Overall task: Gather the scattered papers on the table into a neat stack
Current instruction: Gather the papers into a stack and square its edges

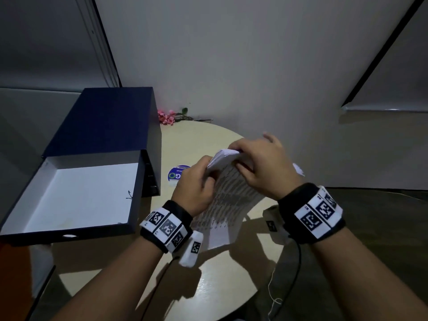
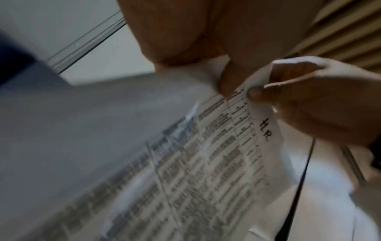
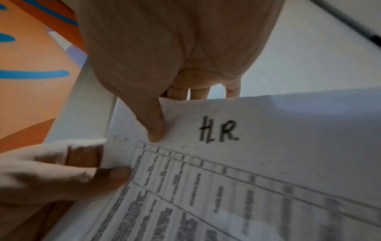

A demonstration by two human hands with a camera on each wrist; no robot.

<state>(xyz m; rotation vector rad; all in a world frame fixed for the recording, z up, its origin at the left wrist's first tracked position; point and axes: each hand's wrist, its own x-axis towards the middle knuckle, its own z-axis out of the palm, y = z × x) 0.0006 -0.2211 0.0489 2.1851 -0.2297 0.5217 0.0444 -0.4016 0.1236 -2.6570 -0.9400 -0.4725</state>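
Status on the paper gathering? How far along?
Mostly done, by the look of it. Gathered: several sheets form one bundle of papers, the top one marked "HLR" in the right wrist view. In hand: left hand and right hand both pinch its upper end; its lower edge is near the round table, contact unclear. Left: squaring it and laying it flat. A white scrap shows behind the right wrist, possibly another sheet.

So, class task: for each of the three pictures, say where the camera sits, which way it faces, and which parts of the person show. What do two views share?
Head: on the head, facing down at the table, papers, box; left hand, right hand, forearms show.
Left wrist: looks along the hand at the papers; both hands' fingers show.
Right wrist: the same; thumb shows.
Shared: both wrist views show the handwritten "HR".
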